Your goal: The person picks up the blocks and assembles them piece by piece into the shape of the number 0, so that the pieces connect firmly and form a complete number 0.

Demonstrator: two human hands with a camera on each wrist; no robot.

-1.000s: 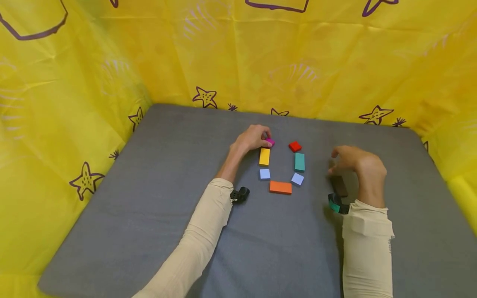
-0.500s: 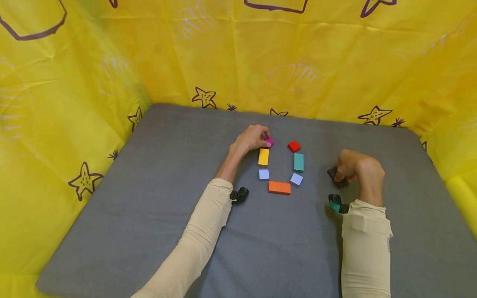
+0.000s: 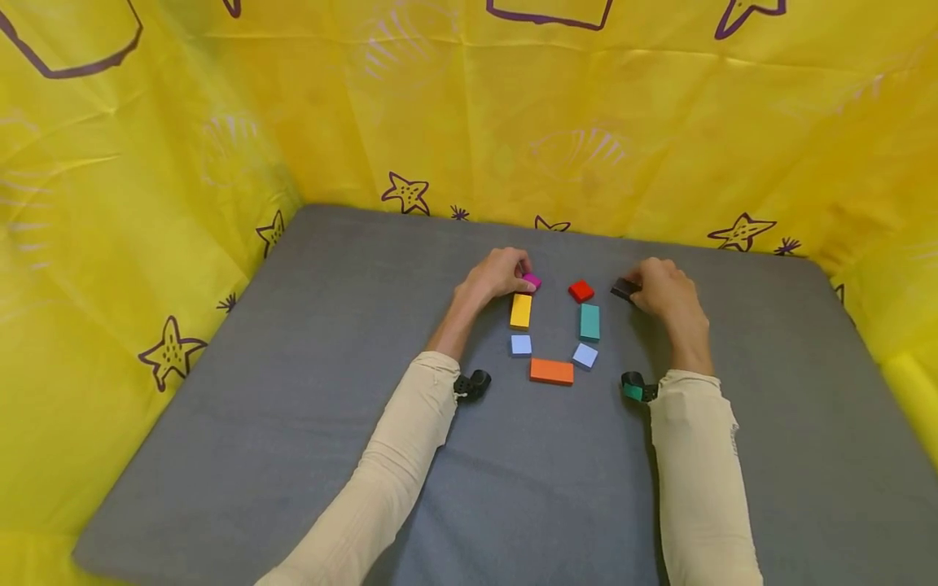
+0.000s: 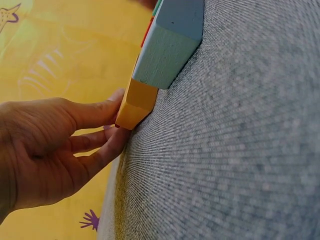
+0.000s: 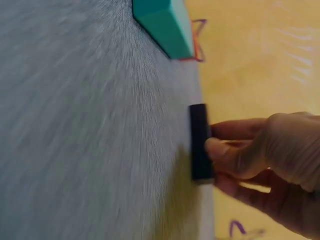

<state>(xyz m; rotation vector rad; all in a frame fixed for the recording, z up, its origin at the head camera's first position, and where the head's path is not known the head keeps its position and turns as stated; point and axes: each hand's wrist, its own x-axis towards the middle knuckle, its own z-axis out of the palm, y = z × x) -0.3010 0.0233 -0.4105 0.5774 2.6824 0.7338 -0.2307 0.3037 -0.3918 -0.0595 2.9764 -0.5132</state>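
My left hand [image 3: 498,273] pinches a small magenta block [image 3: 532,282] just beyond a yellow block [image 3: 521,311]. In the left wrist view the yellow block [image 4: 137,102] hides most of what those fingers hold. My right hand [image 3: 663,289] grips a black block [image 3: 624,289] between thumb and fingers, to the right of a red block [image 3: 581,290]. Seen from the right wrist, the black block [image 5: 200,145] stands close to the grey cloth. A teal block [image 3: 589,322] lies nearer to me than the red one.
Two light blue blocks [image 3: 520,346] and an orange block [image 3: 552,372] form the near end of a U-shaped layout. Grey cloth [image 3: 330,325] covers the flat surface. A yellow patterned curtain [image 3: 469,106] surrounds its back and sides.
My right hand has taken hold of the black block and carried it forward and left, towards the red block. The left hand stays at the magenta block.
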